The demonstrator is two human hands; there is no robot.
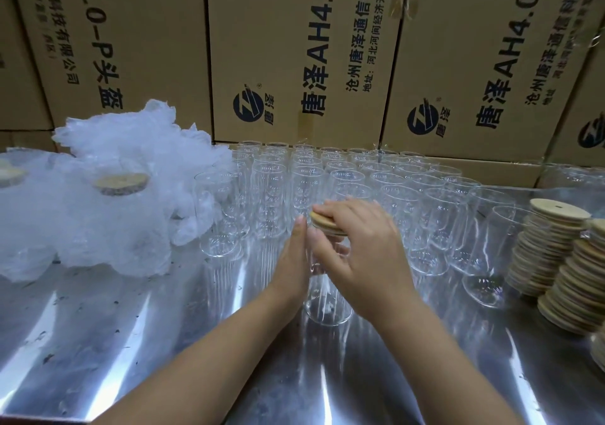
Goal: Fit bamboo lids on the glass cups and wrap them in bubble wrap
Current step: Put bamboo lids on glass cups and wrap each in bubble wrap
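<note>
1. While the glass cup (322, 293) stands on the shiny metal table (131, 342) near the middle, the right hand (361, 247) lies flat on top of it, fingers spread over a round bamboo lid (322, 220) that sits on the cup's rim.
2. The left hand (293, 261) is pressed flat against the left side of the same cup, fingers straight and together, holding it steady.
3. Behind the hands stand many more empty glass cups (343, 175) in rows, close together, with no lids on.
4. On the right side of the table are leaning stacks of bamboo lids (550, 247), just beside the nearest empty cups.
5. On the left is a big white pile of bubble wrap (108, 195). A wrapped cup with a lid (121, 184) shows through it, and another lid peeks out at the far left edge.
6. Tall brown cardboard boxes (294, 51) with dark printed letters make a wall behind the table.
</note>
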